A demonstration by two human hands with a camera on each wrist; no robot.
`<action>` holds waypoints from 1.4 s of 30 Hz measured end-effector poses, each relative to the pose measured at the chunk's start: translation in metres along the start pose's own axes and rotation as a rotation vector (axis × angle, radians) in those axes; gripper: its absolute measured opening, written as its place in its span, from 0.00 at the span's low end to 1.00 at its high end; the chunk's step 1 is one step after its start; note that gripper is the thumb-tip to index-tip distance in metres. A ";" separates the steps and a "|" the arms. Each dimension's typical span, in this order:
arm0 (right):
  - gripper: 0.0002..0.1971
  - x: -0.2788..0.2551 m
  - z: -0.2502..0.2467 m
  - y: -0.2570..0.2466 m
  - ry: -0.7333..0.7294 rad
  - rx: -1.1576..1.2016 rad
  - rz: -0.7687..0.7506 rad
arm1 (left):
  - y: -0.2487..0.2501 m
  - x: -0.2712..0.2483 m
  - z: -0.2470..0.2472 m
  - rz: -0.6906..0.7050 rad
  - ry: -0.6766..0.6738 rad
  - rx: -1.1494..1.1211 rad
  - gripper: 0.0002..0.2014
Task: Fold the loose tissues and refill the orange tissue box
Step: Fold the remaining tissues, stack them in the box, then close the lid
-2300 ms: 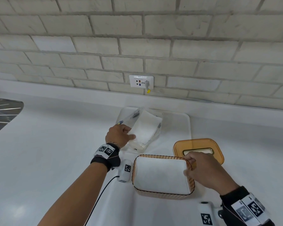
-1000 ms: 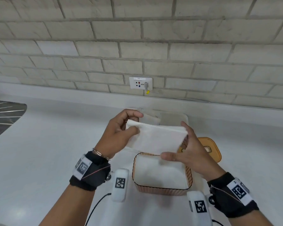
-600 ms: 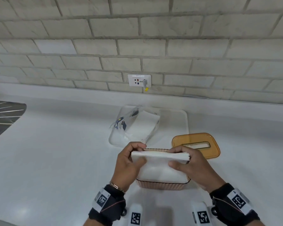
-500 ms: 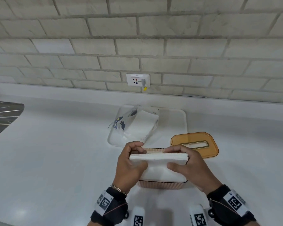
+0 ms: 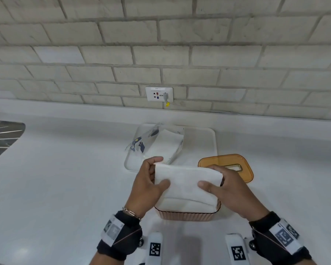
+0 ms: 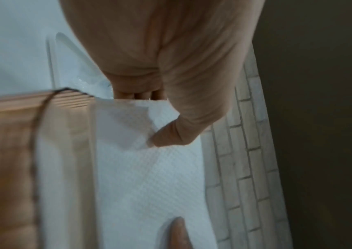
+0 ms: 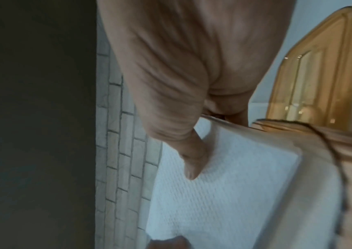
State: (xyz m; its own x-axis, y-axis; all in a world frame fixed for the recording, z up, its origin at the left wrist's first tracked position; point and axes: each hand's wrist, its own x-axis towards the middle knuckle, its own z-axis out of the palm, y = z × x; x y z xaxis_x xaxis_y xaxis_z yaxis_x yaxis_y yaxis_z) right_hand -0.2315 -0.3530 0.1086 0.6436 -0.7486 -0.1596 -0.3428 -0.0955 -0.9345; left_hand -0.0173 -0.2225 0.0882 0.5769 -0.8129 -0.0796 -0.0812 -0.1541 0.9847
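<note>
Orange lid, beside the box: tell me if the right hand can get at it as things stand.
Probably yes, once freed. The orange lid lies uncovered just behind the right hand, but that hand grips the folded tissue.

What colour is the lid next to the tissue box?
The lid is see-through orange, clearest in the head view.

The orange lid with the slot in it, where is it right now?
In the head view the orange lid lies flat on the white counter, off the box, to the right of the tray and just behind the right hand.
</note>
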 end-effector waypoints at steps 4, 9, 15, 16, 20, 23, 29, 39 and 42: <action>0.17 0.009 -0.009 -0.003 -0.002 0.030 0.050 | 0.005 0.006 -0.014 -0.098 0.025 -0.073 0.36; 0.22 0.017 -0.003 0.009 -0.051 -0.240 0.142 | -0.014 0.004 -0.013 -0.119 0.068 0.204 0.44; 0.20 0.020 0.008 0.008 -0.011 -0.466 0.099 | -0.012 -0.005 -0.004 -0.047 0.082 0.414 0.44; 0.20 0.021 0.009 0.009 -0.009 -0.495 0.092 | -0.012 -0.006 -0.002 -0.041 0.082 0.433 0.44; 0.21 0.025 0.010 0.012 0.006 -0.571 0.083 | -0.012 -0.008 0.002 -0.015 0.061 0.506 0.46; 0.21 0.027 0.009 0.012 0.016 -0.603 0.077 | -0.014 -0.008 0.005 0.010 0.025 0.570 0.48; 0.31 0.018 0.006 0.008 0.076 -0.736 -0.012 | -0.010 -0.015 0.001 0.232 0.077 0.824 0.35; 0.40 0.003 0.000 0.009 -0.169 -0.877 -0.093 | -0.013 -0.009 -0.020 0.296 -0.290 0.973 0.23; 0.42 0.003 0.001 0.008 -0.103 -0.909 -0.117 | -0.012 -0.005 -0.022 0.345 -0.331 0.996 0.26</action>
State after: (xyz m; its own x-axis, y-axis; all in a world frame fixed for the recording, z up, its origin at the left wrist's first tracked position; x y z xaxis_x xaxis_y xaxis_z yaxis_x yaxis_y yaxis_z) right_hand -0.2313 -0.3557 0.1006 0.7508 -0.6437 -0.1481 -0.6493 -0.6781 -0.3443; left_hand -0.0009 -0.2046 0.0805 0.1632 -0.9866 -0.0083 -0.9001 -0.1523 0.4082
